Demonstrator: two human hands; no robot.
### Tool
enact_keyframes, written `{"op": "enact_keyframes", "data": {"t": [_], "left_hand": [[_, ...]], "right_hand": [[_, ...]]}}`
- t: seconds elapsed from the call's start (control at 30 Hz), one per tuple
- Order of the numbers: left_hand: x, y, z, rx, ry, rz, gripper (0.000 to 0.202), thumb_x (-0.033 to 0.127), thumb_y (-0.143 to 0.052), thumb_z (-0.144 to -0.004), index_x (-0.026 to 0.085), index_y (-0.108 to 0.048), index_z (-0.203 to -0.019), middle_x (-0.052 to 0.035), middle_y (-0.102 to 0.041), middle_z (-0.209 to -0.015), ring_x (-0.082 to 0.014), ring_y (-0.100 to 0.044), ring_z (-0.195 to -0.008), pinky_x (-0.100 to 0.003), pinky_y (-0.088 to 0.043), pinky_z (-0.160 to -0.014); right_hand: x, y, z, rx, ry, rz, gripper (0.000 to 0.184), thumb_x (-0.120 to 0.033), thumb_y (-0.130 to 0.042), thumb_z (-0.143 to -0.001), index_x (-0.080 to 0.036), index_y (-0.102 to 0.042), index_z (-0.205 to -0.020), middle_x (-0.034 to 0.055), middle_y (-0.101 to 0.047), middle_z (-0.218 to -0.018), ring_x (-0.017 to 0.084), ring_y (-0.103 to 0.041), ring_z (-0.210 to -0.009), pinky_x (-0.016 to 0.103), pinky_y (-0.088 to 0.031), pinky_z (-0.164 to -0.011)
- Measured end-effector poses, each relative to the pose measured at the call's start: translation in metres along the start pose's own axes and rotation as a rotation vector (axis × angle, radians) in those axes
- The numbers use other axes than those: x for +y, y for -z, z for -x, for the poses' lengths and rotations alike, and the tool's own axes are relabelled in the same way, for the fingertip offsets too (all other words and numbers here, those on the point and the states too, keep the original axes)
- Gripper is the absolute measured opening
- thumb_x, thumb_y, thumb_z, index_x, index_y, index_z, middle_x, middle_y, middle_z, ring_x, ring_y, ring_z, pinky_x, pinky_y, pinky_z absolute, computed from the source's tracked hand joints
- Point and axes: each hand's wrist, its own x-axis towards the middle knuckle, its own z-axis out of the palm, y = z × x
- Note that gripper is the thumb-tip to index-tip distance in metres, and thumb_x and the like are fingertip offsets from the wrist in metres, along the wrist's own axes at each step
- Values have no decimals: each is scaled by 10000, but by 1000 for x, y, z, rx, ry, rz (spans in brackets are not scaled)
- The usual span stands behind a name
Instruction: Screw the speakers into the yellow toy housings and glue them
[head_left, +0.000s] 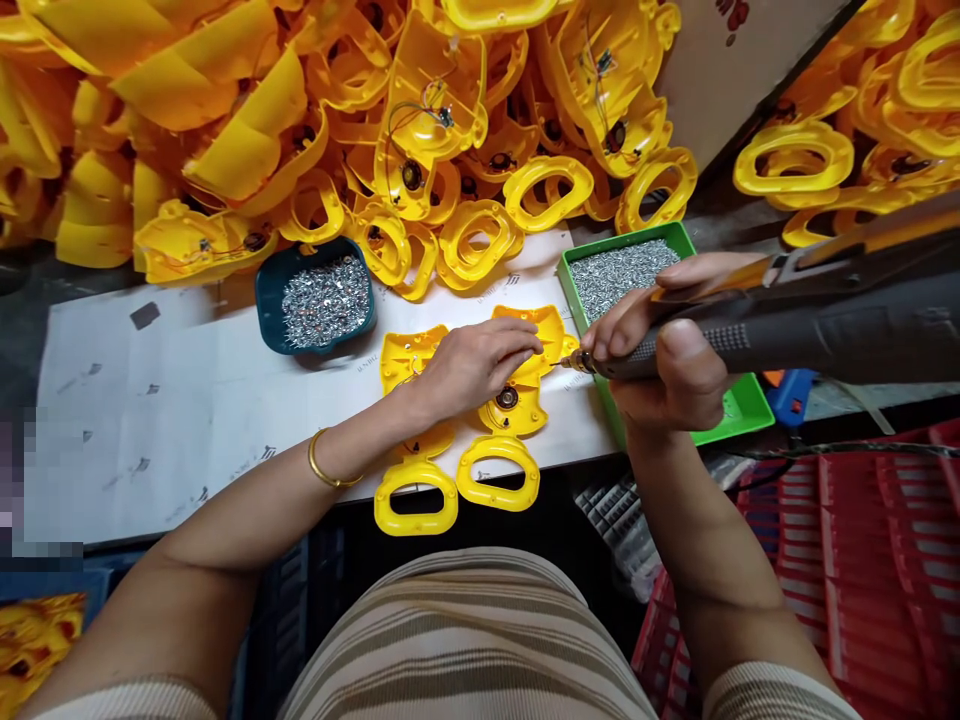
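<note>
Two yellow plastic shells with ring handles lie side by side on the white sheet: the left shell and the right shell. My left hand presses flat on top of them, a gold bangle on its wrist. My right hand grips a dark electric screwdriver held level, its tip touching the right shell's upper right edge. A small round speaker sits in the right shell below my left hand.
A dark teal dish of screws sits left of the shells. A green tray of screws lies under my right hand. A heap of yellow shells fills the back. Red crate at lower right.
</note>
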Motion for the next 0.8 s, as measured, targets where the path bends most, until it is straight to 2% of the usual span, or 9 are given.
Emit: {"op": "enact_keyframes", "data": {"t": [0.13,0.27,0.33,0.4,0.5,0.6,0.7,0.8], "left_hand": [[3,0,-6,-69,113,78,198,230,-540,-935,205,-723,-1006,-22,-759,-962,-144,-695,-835,-251,-518,-757],[4,1,-14,-91,213,225,227,188,-498,-926,184,-715,-995,-5,-730,-813,-120,-658,-757,-231,-490,-721],[3,1,-16,-103,235,248,266,165,-472,-922,187,-696,-1063,-1,-716,-800,-117,-649,-742,-235,-492,-729],[2,1,-17,-119,241,243,327,149,-439,-921,195,-665,-1153,-5,-712,-824,-121,-648,-748,-238,-498,-731],[4,1,-18,-150,235,232,407,123,-403,-909,203,-612,-1249,-23,-709,-905,-127,-654,-755,-241,-509,-723],[6,3,-20,-181,253,243,453,99,-387,-899,225,-570,-1294,-19,-702,-914,-127,-659,-730,-245,-517,-714],[7,5,-22,-213,276,289,446,95,-390,-904,211,-550,-1304,-7,-697,-844,-121,-660,-710,-235,-512,-712],[6,6,-24,-219,279,302,438,100,-405,-900,202,-539,-1304,-2,-698,-820,-117,-658,-697,-232,-507,-714]], "right_hand": [[3,6,1,-52,-5,-15,339,-542,-672,-742,-298,-472,-866,-89,-424,-481,147,-419,-353,318,-417,-393],[10,21,0,-285,34,-187,239,-450,-652,-793,-282,-574,-945,-75,-475,-481,137,-436,-344,278,-399,-369],[13,29,-1,-419,47,-252,288,-499,-647,-804,-272,-614,-978,-65,-494,-479,136,-452,-341,259,-381,-356],[16,37,0,-491,37,-274,412,-618,-638,-787,-264,-646,-998,-48,-527,-495,139,-473,-356,254,-379,-362],[18,49,4,-515,-7,-271,599,-766,-591,-736,-256,-679,-1038,-28,-558,-527,149,-502,-404,269,-410,-410],[16,62,9,-561,-84,-222,678,-795,-635,-662,-271,-685,-1089,-22,-575,-561,176,-557,-500,328,-505,-541],[17,76,13,-610,-199,-181,630,-720,-666,-695,-300,-668,-1165,7,-642,-648,220,-643,-667,411,-566,-727],[22,85,11,-513,-302,-171,478,-652,-630,-765,-311,-699,-1095,28,-696,-768,222,-680,-815,432,-573,-828]]}}
